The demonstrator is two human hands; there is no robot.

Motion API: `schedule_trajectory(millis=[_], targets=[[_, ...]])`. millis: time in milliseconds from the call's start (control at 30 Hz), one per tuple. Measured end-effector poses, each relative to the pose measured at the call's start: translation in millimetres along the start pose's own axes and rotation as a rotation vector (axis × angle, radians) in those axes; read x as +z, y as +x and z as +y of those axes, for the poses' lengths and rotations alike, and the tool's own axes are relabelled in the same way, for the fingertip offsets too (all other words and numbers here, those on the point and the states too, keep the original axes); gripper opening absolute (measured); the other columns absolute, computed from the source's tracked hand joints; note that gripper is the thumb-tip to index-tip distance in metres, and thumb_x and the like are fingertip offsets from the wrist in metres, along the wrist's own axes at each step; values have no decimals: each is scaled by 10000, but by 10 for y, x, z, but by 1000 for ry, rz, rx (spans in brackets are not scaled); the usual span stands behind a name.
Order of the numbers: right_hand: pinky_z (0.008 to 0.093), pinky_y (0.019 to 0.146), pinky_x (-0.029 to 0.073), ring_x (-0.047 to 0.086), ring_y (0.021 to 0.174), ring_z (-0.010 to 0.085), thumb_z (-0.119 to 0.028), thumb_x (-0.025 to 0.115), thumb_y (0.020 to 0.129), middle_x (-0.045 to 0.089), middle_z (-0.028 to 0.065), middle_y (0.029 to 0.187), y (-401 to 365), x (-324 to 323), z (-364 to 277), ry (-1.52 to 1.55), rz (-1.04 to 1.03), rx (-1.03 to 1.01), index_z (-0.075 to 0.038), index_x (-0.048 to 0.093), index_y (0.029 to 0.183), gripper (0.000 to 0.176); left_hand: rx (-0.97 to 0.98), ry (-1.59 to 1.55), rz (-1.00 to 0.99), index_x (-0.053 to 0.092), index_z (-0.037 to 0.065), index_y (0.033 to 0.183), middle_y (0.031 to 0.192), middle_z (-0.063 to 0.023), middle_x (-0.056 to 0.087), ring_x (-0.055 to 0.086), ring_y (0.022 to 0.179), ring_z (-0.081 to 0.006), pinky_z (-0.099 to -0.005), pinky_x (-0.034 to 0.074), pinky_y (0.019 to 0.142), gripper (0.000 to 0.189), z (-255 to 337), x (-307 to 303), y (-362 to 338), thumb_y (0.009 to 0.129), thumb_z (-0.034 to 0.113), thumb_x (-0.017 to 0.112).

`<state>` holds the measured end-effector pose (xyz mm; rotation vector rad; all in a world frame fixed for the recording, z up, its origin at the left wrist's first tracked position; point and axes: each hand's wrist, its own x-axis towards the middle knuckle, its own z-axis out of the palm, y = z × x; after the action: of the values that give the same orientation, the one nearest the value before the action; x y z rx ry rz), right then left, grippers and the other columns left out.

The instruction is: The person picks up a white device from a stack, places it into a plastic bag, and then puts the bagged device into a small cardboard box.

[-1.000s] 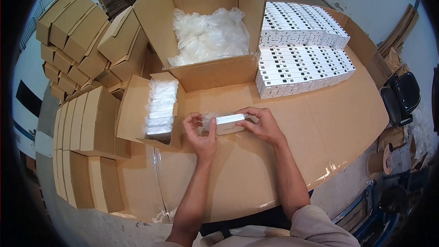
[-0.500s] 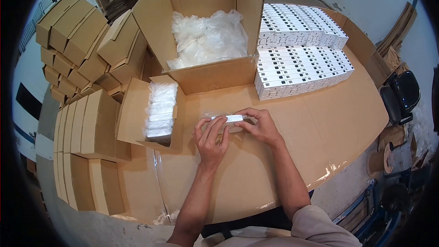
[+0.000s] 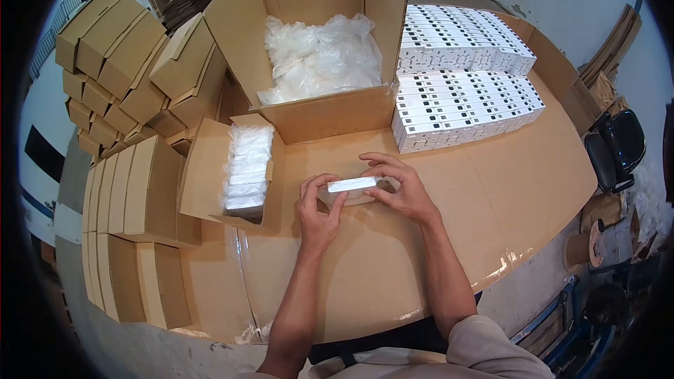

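One white box [image 3: 353, 184], gripped at both ends.
Left hand [image 3: 319, 224] pinches the left end between thumb and fingers; right hand [image 3: 406, 195] holds the right end, index finger raised. Box is right of the small open carton [image 3: 202, 177]; contact with the desk [image 3: 491, 196] cannot be confirmed.

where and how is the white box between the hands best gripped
Probably by its two short ends: left hand coming from the left, right hand from the right. The white box is long and narrow and lies crosswise between the hands, so each end faces one of them.
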<state>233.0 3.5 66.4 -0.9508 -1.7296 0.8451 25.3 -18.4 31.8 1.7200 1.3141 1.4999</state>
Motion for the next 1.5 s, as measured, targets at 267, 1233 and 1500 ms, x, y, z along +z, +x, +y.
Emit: schedule_trajectory(millis=[267,1233,1500], targets=[[338,833,554,642,970,218,-3,822,805,726,95,1097,-24,57,69,-34,-13,71,-65,762,1140,346,-158,-296,-29,570,15,1291,1172,-92,666,626,1138,-191,-352,489,1001,358,-55,42,-15,962,57,703],[310,750,611,738,904,223,113,723,872,716,166,1050,311,1400,-682,345,136,-107,23,693,1178,320,-130,511,-280,526,-33,1359,1380,-226,564,474,1348,-412,-504,367,1152,564,378,-692,-1009,884,193,730],[325,749,592,733,879,241,106,750,829,727,156,1003,332,1590,-760,140,59,-237,17,716,1144,330,-154,472,-309,536,-74,1331,1339,-284,559,482,1305,-463,-545,392,1109,597,300,-716,-1061,845,194,756]])
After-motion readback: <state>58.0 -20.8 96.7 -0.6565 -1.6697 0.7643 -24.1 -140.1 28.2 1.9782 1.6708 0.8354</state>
